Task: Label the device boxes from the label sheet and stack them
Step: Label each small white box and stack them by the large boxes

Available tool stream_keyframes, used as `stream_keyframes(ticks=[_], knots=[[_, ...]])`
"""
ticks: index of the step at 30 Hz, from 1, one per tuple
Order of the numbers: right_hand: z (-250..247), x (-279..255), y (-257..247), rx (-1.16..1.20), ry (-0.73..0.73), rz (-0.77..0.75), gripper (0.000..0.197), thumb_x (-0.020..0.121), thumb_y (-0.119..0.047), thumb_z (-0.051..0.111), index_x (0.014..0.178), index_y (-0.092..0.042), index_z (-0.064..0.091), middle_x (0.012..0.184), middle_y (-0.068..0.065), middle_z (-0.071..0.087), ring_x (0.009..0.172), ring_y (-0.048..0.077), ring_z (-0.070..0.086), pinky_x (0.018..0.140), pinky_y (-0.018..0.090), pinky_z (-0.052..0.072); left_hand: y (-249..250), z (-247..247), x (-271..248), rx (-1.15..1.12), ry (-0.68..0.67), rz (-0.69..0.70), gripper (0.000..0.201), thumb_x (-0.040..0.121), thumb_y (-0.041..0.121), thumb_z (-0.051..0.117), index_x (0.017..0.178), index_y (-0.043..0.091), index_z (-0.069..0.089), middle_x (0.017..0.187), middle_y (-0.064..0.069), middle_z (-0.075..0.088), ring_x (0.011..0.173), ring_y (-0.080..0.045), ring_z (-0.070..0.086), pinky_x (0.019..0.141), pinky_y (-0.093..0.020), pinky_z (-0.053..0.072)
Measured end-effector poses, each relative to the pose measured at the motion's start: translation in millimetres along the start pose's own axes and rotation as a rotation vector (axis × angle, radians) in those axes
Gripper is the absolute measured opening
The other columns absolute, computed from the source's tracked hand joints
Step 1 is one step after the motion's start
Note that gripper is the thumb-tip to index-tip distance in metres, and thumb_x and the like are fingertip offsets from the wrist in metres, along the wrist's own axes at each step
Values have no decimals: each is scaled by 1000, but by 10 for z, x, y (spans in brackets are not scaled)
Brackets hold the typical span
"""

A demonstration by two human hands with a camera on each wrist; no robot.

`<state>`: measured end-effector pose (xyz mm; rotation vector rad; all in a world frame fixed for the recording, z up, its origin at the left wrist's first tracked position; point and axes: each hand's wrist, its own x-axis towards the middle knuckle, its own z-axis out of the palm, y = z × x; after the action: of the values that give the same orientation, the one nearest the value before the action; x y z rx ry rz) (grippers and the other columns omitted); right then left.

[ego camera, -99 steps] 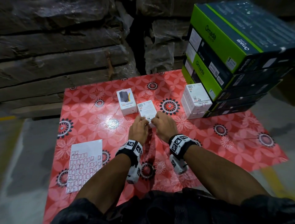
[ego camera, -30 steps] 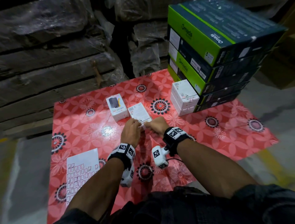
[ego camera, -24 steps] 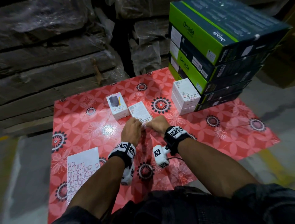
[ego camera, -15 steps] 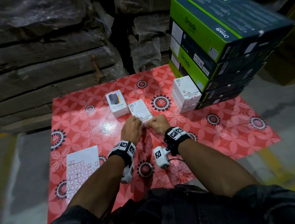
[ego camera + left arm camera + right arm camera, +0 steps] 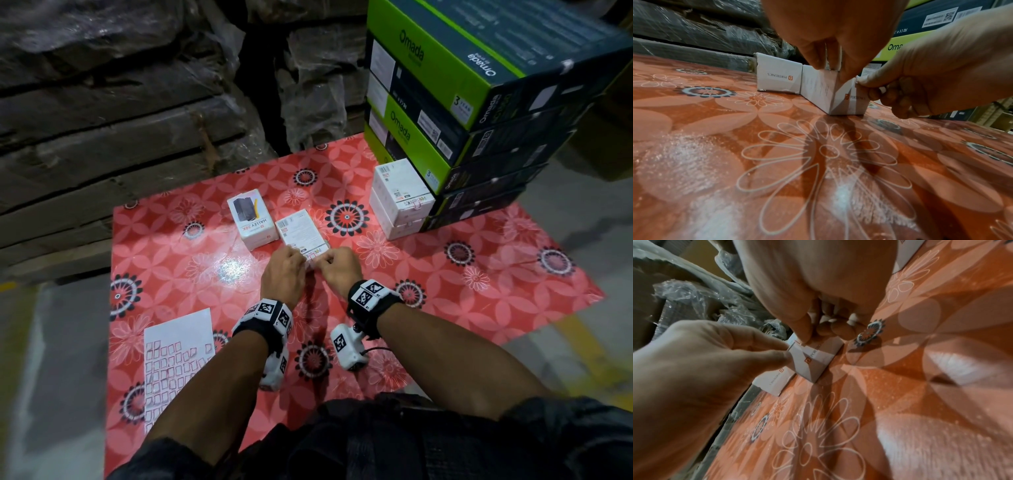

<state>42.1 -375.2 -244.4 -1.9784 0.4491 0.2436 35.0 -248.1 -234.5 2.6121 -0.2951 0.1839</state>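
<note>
A white device box [image 5: 301, 231] lies flat mid-table, barcode side up. My left hand [image 5: 303, 263] grips its near left corner from above, with fingertips [image 5: 830, 68] on the box [image 5: 838, 95]. My right hand [image 5: 323, 265] pinches a small white label [image 5: 856, 80] against the box's near top edge, thumb and forefinger [image 5: 865, 82] closed on it. In the right wrist view the thumb [image 5: 806, 337] presses on the box [image 5: 813, 365], and the left hand [image 5: 785, 352] meets the same corner. The label sheet [image 5: 178, 356] lies at the near left.
A second white box [image 5: 251, 222], printed HALLEY 20K, touches the held box on its left. Two stacked white boxes [image 5: 400, 198] stand at the right against a tall pile of green and black Omada cartons [image 5: 445, 102]. Wrapped pallets [image 5: 120, 102] close off the far side.
Both hands stay at the near end of the box, which has not moved. Since the oldest frame my right wrist has rolled, so its camera now hangs on the inner side.
</note>
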Motion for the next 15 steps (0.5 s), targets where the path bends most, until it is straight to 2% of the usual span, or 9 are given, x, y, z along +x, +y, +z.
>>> stream_keyframes(ticks=[3, 6, 9, 11, 13, 15], knots=[[-19, -20, -11, -72, 7, 0, 17, 88, -27, 72, 76, -14, 72, 75, -3, 71, 71, 17, 66, 65, 28, 54, 16, -15, 0, 6, 5, 9, 14, 85, 4, 68, 73, -2, 67, 83, -15, 61, 75, -31, 56, 58, -30, 34], [-31, -17, -29, -233, 24, -10, 26, 89, -37, 70, 71, -19, 67, 76, -4, 70, 72, 19, 66, 59, 25, 47, 2, -13, 4, 9, 1, 16, 14, 85, 4, 68, 72, -2, 66, 82, -14, 61, 74, -29, 55, 57, -30, 34], [-120, -41, -57, -403, 43, -94, 30, 93, -44, 64, 77, -19, 69, 77, -2, 68, 70, 21, 64, 54, 24, 40, 0, -12, 3, 16, 3, 30, 13, 84, 3, 68, 72, -1, 67, 81, -13, 61, 73, -28, 55, 55, -32, 38], [-199, -42, -79, -513, 77, -163, 36, 93, -48, 62, 77, -16, 65, 76, -2, 64, 68, 21, 61, 52, 24, 38, 2, -16, 2, 18, 4, 38, 11, 85, 4, 68, 74, 0, 68, 82, -13, 61, 74, -27, 55, 57, -29, 36], [-238, -14, -113, -669, 119, -220, 36, 93, -49, 61, 82, -15, 62, 78, -2, 58, 70, 21, 59, 53, 25, 35, 2, -19, 6, 15, 1, 41, 10, 85, 4, 68, 76, -1, 68, 83, -13, 62, 74, -27, 55, 59, -28, 34], [-246, 2, -146, -786, 141, -259, 32, 94, -46, 62, 94, -14, 61, 87, 0, 55, 80, 22, 62, 59, 27, 37, -3, -14, 14, 17, -2, 40, 10, 85, 4, 68, 76, -1, 68, 83, -13, 62, 74, -27, 55, 58, -28, 34]])
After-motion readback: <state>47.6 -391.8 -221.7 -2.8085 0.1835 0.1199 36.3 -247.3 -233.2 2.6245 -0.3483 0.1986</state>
